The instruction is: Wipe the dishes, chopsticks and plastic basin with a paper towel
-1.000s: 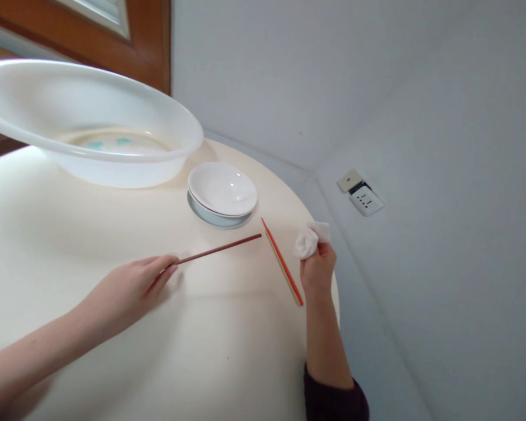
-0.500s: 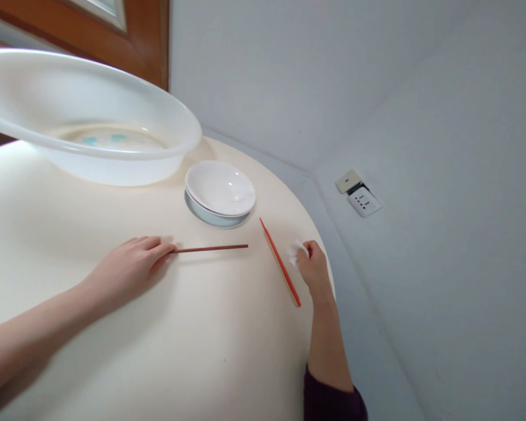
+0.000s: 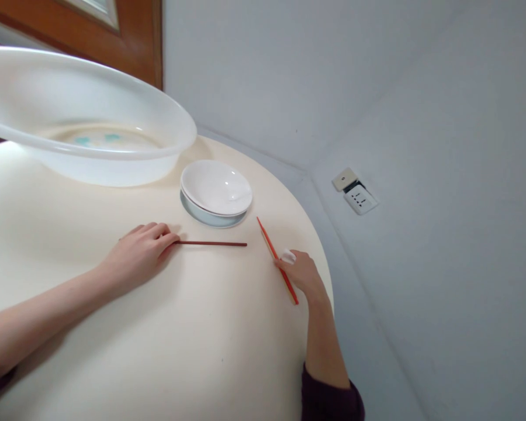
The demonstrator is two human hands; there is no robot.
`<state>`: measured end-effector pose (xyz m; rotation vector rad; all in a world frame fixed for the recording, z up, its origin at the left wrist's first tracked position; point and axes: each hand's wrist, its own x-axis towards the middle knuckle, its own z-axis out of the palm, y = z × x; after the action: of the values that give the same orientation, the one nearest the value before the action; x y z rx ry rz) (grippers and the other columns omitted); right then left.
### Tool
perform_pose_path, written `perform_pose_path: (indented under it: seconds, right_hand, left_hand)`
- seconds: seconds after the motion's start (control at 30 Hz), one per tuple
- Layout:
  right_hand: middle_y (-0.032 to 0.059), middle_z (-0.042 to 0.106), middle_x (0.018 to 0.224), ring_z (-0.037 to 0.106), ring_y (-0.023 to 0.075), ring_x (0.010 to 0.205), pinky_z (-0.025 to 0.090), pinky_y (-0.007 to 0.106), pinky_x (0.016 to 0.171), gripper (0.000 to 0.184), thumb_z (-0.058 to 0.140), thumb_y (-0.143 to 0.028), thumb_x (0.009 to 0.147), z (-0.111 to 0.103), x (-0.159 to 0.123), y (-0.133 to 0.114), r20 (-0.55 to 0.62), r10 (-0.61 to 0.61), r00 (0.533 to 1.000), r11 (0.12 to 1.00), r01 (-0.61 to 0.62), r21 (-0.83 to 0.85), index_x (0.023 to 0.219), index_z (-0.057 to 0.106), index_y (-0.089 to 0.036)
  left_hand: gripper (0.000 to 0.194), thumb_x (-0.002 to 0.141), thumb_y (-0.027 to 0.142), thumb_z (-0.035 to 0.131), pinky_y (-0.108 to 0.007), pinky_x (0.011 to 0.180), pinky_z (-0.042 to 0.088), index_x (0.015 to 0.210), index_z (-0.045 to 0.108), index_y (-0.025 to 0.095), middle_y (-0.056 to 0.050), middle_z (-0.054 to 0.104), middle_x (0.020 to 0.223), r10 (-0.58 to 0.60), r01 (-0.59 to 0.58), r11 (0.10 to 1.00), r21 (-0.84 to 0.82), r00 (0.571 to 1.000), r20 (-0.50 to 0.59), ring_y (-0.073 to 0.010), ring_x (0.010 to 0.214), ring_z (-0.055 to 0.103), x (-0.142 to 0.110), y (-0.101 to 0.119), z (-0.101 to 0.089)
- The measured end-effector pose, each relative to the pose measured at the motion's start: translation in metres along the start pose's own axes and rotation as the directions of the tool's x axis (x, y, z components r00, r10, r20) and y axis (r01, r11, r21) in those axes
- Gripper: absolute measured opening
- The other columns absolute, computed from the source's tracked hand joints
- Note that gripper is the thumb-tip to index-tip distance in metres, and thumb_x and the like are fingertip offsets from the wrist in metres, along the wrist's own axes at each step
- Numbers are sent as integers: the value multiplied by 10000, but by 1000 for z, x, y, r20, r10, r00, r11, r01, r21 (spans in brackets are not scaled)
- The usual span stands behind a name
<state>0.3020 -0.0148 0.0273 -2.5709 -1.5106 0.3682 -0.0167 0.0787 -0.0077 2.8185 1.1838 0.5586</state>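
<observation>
My left hand is closed on one end of a thin brown chopstick, which points right just above the table. Crumpled white tissue shows between the closed fingers of my right hand. That hand's thumb reaches over an orange chopstick, seemingly touching it. Close along the orange one lies a pale yellowish stick, partly covered. Beyond the brown chopstick's tip sits a small stack of white bowls, the top one facing up.
A large translucent white basin stands at the back left of the round cream table. The table's curved edge runs close by my right hand. Past it are a grey-white wall and a loose wall socket.
My right hand has moved left with the tissue, its thumb now over the orange chopstick. My left hand has shifted slightly, with the brown chopstick still in it.
</observation>
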Motion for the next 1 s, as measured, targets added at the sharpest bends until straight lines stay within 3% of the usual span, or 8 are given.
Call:
perform_pose_path:
  seconds: [0.17,0.37,0.67,1.0]
  right_hand:
    - [70,649,808,585,209,744,382,273,636,270,575,-402,735,1,0,-1,34,55,998,998,-54,-28,855,627,-165]
    - [153,639,1019,592,260,923,410,301,714,411,512,-467,788,2,2,0,-42,110,993,993,-111,-43,1012,608,-135]
    - [95,666,836,601,207,752,386,272,641,266,496,-389,819,4,3,0,51,69,996,997,-66,-48,822,624,-156]
    - [108,669,834,592,194,726,365,252,604,259,483,-353,821,5,2,-3,71,58,996,997,-55,-52,843,624,-137]
  left_hand:
    - [336,865,232,343,-391,775,450,882,671,160,-105,644,855,-18,18,1000,15,1000,5,-254,842,590,2,-1,0]
    - [307,866,218,367,-384,792,429,912,664,155,-105,631,893,-34,34,999,30,999,19,-247,862,573,1,-1,-2]
    - [276,861,216,396,-372,784,424,898,660,145,-103,615,900,-23,24,1000,19,999,-48,-235,841,557,-3,-2,0]
    - [309,864,252,368,-366,750,441,839,659,150,-98,616,866,-2,0,1000,-9,992,-130,-219,778,581,-4,0,-1]
